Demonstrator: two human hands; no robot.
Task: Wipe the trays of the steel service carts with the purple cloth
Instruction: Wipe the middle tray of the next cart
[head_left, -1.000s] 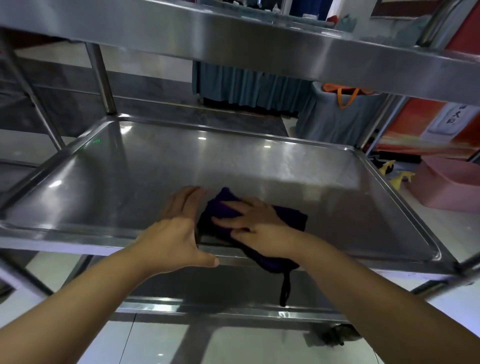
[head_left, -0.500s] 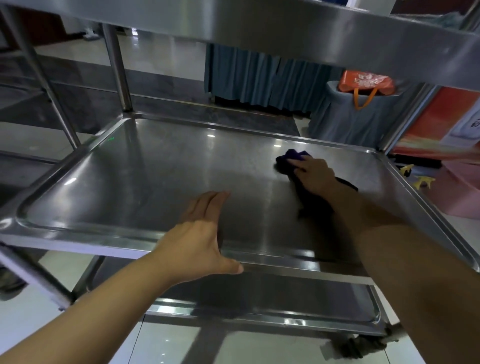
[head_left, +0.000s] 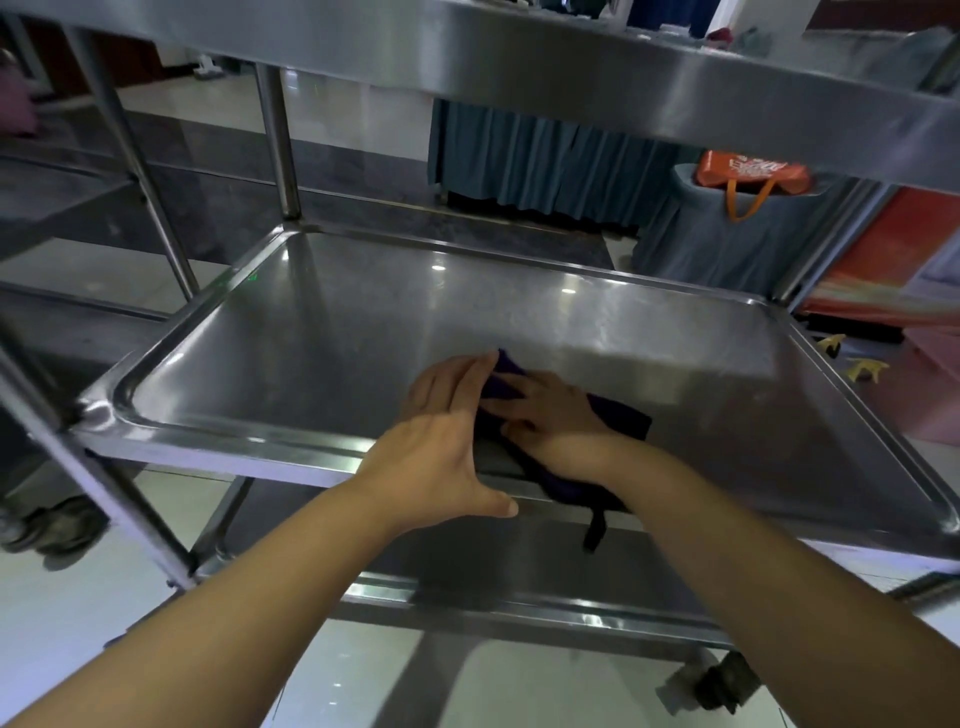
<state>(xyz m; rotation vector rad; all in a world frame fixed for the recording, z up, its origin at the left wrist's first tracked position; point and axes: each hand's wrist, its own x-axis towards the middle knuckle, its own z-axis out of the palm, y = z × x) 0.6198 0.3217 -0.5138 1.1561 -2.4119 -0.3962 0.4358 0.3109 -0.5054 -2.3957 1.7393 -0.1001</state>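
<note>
Wiping middle tray w/ purple cloth, near front edge.
R hand flat on cloth, fingers spread, pressing; cloth tail hanging over front rim. L hand open, fingers straight, just beside cloth, thumb over rim.

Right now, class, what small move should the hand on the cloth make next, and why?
Probably push the purple cloth away across the middle tray again. The right hand presses it flat near the front edge, the left hand rests beside it, and much tray lies beyond.
</note>
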